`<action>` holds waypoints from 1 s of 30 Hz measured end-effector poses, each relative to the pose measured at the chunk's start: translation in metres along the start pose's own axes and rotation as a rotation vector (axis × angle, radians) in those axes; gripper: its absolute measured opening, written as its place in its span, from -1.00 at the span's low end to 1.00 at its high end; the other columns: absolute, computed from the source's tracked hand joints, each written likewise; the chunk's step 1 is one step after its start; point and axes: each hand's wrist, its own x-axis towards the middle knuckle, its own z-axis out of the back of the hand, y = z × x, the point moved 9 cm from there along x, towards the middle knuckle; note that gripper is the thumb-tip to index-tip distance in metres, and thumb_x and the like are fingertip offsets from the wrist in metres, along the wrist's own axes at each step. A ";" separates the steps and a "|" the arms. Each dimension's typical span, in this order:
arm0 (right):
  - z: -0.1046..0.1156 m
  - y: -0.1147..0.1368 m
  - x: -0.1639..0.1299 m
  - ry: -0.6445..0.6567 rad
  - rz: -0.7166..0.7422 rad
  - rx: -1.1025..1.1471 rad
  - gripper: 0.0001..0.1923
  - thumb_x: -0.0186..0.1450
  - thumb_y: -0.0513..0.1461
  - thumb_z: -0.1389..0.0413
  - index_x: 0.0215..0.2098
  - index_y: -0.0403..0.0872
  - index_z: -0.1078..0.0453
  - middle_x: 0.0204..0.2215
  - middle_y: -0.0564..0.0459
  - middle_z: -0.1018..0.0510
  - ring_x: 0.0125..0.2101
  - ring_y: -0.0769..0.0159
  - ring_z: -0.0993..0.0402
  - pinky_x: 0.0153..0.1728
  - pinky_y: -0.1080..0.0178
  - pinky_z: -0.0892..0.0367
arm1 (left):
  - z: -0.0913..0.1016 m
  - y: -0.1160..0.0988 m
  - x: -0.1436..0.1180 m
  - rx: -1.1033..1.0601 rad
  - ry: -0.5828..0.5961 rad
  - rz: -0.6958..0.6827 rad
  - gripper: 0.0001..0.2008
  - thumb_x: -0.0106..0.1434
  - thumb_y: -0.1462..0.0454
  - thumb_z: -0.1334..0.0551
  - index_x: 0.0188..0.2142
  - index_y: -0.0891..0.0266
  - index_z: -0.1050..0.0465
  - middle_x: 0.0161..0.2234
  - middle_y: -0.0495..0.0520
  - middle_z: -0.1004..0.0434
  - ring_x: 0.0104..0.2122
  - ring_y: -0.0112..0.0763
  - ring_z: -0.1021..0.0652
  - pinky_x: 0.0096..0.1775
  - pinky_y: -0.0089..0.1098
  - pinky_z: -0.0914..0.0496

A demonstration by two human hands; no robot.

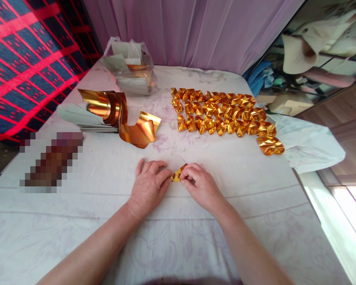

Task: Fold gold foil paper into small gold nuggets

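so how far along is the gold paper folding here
Done: rows of folded gold pieces lie on the far side of the cloth-covered table. In hand: the left hand and right hand pinch one small gold piece between them, part folded. Left: a stack of gold sheets with curled ones on top, and a plastic bag holding more.
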 end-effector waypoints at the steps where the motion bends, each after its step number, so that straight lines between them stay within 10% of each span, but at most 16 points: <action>1: 0.000 0.000 0.000 0.000 0.001 0.000 -0.79 0.18 -0.46 -0.11 -0.42 -0.03 -0.41 -0.31 0.09 -0.49 -0.35 0.39 -0.43 -0.29 0.32 -0.32 | 0.001 -0.003 -0.001 0.026 -0.020 -0.028 -0.84 0.32 0.31 -0.20 -0.19 0.06 -0.55 -0.07 0.08 -0.51 -0.07 -0.15 -0.48 0.19 0.22 -0.09; 14: 0.000 -0.001 -0.001 -0.022 0.022 -0.006 -0.80 0.19 -0.45 -0.11 -0.40 -0.03 -0.41 -0.29 0.07 -0.49 -0.30 0.35 -0.45 -0.26 0.28 -0.33 | -0.001 -0.029 -0.012 0.055 -0.018 -0.292 -0.75 0.35 0.20 -0.22 -0.01 0.11 -0.52 -0.07 -0.01 -0.62 0.04 -0.19 -0.49 0.34 0.09 0.16; 30: 0.000 0.001 -0.001 -0.023 0.021 0.012 -0.79 0.19 -0.47 -0.11 -0.43 -0.03 -0.40 -0.34 0.09 -0.47 -0.32 0.35 -0.43 -0.29 0.30 -0.31 | 0.012 -0.017 -0.020 0.065 -0.062 -0.276 -0.77 0.44 0.21 -0.13 -0.07 0.04 -0.57 -0.06 -0.13 -0.65 0.09 -0.13 -0.50 0.32 0.15 0.12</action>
